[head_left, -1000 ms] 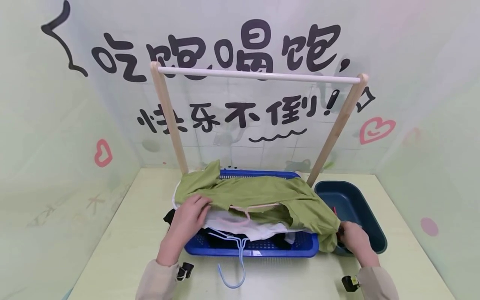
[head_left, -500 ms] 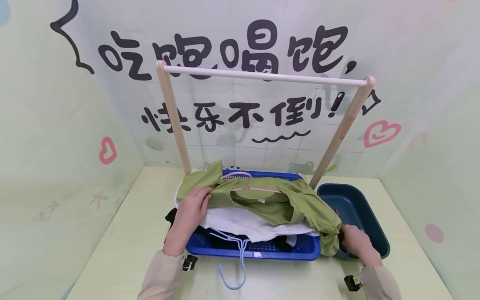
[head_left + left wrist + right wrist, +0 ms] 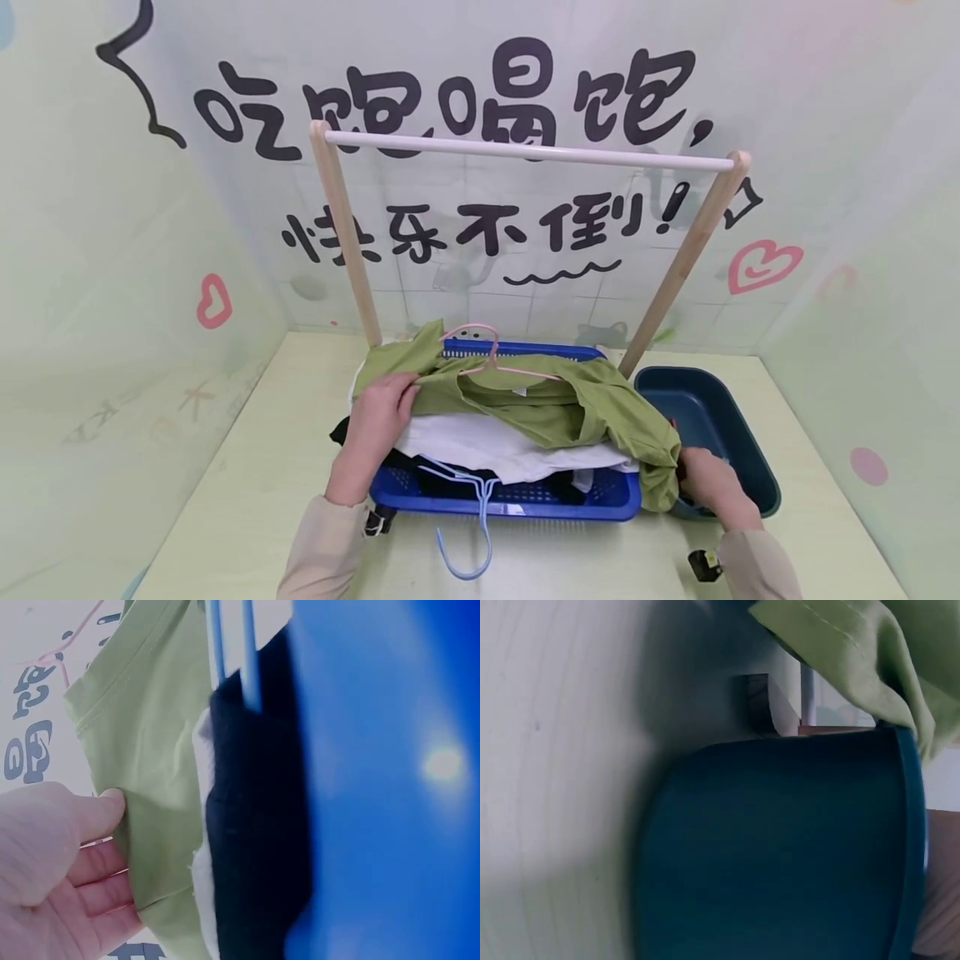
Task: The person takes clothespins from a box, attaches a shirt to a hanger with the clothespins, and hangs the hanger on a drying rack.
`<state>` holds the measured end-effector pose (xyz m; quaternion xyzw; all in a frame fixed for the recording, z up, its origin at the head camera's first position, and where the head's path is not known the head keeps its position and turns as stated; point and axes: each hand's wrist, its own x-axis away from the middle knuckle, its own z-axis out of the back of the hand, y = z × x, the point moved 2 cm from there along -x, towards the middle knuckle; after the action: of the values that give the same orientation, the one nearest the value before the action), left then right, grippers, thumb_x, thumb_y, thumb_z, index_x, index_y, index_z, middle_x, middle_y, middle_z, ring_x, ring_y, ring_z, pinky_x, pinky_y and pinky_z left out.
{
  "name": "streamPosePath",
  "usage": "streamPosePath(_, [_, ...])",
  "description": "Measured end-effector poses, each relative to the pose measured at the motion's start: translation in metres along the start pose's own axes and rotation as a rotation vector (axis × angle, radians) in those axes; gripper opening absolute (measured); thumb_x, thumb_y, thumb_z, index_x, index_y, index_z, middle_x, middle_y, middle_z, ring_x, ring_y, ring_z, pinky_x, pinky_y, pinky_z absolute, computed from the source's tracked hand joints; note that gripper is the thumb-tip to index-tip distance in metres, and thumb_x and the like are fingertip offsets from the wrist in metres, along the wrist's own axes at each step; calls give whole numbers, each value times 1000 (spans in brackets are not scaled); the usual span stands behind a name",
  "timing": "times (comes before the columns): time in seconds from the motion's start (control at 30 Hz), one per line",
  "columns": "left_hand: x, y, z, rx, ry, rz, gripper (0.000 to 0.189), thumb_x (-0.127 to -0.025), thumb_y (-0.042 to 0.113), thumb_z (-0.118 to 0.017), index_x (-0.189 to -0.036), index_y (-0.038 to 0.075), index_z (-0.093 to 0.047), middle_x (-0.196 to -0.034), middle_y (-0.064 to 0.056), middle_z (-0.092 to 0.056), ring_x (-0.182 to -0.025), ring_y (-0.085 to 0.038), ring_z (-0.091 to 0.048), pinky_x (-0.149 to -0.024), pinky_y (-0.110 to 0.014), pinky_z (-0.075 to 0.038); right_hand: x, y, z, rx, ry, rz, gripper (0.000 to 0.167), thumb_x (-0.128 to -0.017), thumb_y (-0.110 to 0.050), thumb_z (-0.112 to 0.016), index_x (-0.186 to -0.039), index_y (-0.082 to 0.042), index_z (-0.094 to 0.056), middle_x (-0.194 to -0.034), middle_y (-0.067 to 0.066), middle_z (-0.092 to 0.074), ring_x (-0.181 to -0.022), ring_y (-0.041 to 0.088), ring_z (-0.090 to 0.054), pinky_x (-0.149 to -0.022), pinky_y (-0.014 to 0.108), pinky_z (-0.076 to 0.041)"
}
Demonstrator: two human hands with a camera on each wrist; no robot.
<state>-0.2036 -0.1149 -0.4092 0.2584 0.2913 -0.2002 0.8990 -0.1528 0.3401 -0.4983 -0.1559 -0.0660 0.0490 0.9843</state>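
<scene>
A green shirt (image 3: 420, 392) lies over the heaped clothes, its neck opening toward me. Inside its neck sits a pink hanger (image 3: 491, 362), hook pointing up. At the shirt's left side, my left hand (image 3: 384, 414) pinches the cloth between thumb and fingers; the left wrist view shows this hand (image 3: 64, 862) at the fabric edge. My right hand (image 3: 712, 483) reaches over the dark teal bin (image 3: 757, 450), beside the shirt's right sleeve. Its fingertips are hidden, so its hold is unclear. In the right wrist view the sleeve (image 3: 840, 645) hangs near the bin's rim (image 3: 911, 825).
Under the shirt are a white garment (image 3: 480, 446) and black cloth in a blue basket (image 3: 525, 507). A light-blue hanger (image 3: 480, 533) hooks out over the basket's front. Behind stands a wooden rack with a white rail (image 3: 525, 152).
The pink hanger's hook has swung from lying toward me to standing up and away, and the neck opening has turned with it. Both hands stay nearly in place.
</scene>
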Motion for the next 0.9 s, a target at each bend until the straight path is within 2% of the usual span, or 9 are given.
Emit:
streamPosePath(0.13, [0, -1, 0, 25, -6, 14, 15, -79, -3, -70, -94, -5, -69, -90, -18, -69, -84, -35, -66, -73, -45, -54, 6, 0, 10, -18, 36, -24, 14, -75, -1, -69, -82, -2, -57, -69, 4, -54, -60, 19, -50, -50, 35, -42])
streamPosePath(0.27, [1, -3, 1, 16, -17, 42, 15, -80, -2, -69, -95, -3, -69, -91, -17, -70, -84, -35, -66, -71, -47, -54, 15, -3, 25, -66, 122, -69, 30, -74, -3, -72, -98, 7, -58, -78, 12, -61, -66, 24, -58, -54, 41, -49])
streamPosePath(0.47, [1, -5, 5, -8, -53, 114, 15, -82, 3, -70, -96, 0, -71, -90, -16, -70, -81, -35, -66, -61, -50, -52, 31, -11, 42, -157, 269, -83, 31, -73, 0, -71, -97, 10, -54, -77, 12, -62, -67, 25, -60, -57, 39, -49])
streamPosePath(0.63, [1, -5, 8, 4, -77, 128, 16, -82, 3, -69, -98, -1, -71, -91, -17, -70, -81, -36, -66, -61, -50, -52, 41, -25, 57, -199, 376, -84, 28, -74, 3, -69, -96, 10, -53, -78, 18, -63, -68, 30, -61, -58, 38, -50])
streamPosePath(0.7, [1, -5, 9, 9, -86, 136, 16, -83, 3, -69, -98, -1, -71, -91, -17, -70, -81, -36, -66, -62, -50, -52, 44, -34, 64, -216, 418, -68, 29, -74, 3, -70, -97, 10, -54, -80, 19, -64, -69, 30, -62, -59, 33, -51])
streamPosePath(0.77, [0, -5, 9, 13, -97, 142, 15, -83, 3, -68, -98, 0, -71, -90, -17, -70, -81, -36, -66, -62, -50, -52, 46, -45, 71, -243, 465, -39, 30, -74, 4, -72, -98, 8, -55, -82, 20, -65, -69, 28, -63, -60, 24, -51])
streamPosePath(0.9, [-2, -4, 10, 14, -123, 133, 12, -84, 3, -67, -96, 1, -71, -89, -16, -70, -79, -35, -66, -62, -49, -52, 51, -68, 86, -292, 555, 56, 33, -72, 6, -76, -99, 5, -57, -84, 17, -66, -69, 6, -61, -60, 5, -43])
